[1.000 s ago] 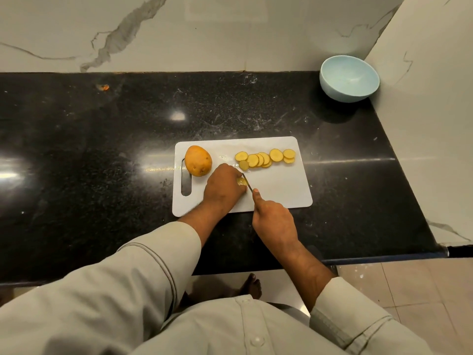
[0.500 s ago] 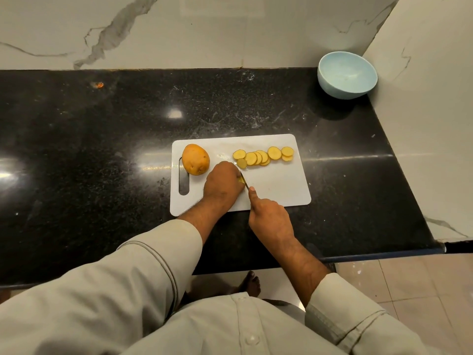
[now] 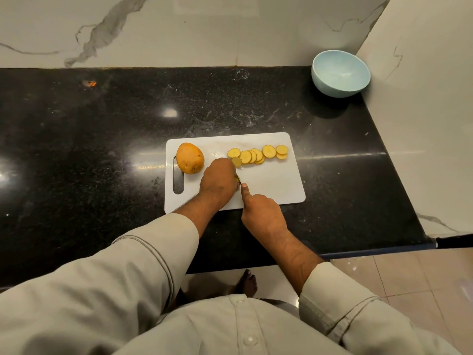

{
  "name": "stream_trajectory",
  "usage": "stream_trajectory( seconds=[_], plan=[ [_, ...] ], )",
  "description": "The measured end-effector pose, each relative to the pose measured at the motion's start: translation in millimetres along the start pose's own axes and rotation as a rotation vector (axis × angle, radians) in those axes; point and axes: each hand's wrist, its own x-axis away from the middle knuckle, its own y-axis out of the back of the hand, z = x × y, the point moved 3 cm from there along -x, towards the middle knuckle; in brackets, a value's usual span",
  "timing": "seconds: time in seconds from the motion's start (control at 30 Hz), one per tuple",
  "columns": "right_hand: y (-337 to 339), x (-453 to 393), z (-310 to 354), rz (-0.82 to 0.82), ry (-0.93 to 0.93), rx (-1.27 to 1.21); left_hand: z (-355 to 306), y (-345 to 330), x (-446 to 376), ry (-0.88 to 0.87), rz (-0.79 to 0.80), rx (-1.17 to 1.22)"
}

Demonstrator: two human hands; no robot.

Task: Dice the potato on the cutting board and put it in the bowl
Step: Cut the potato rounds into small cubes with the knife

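Meanwhile, on the cutting board [image 3: 279, 183], little has changed: the left hand [image 3: 217, 184] still covers a potato piece, the right hand [image 3: 263, 213] grips the knife [image 3: 238, 178]; slices [image 3: 256, 156] undiced, bowl [image 3: 340, 73] far off.

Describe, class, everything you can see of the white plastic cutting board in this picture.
The white plastic cutting board is a flat rectangle with rounded corners and a slot handle at its left end. It lies flat on the black speckled stone counter, long side facing the person. On it rest a whole orange-brown potato near the handle and a row of overlapping pale yellow potato slices along the far edge. The left hand rests over its middle; the right hand reaches over its near edge.
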Motion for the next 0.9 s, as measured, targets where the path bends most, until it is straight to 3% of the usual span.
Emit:
stream_trajectory(
  seconds=[0.7, 0.9],
  plan=[
    [-7.1, 37.3, -11.9, 0.026, 0.003, 0.036, -0.9, -1.7, -0.2, -0.002, -0.043, -0.015],
    [3.4, 52.4, -19.3, -0.172, -0.043, -0.071, 3.1, 7.2, -1.7, -0.109, 0.094, -0.128]
  ],
)
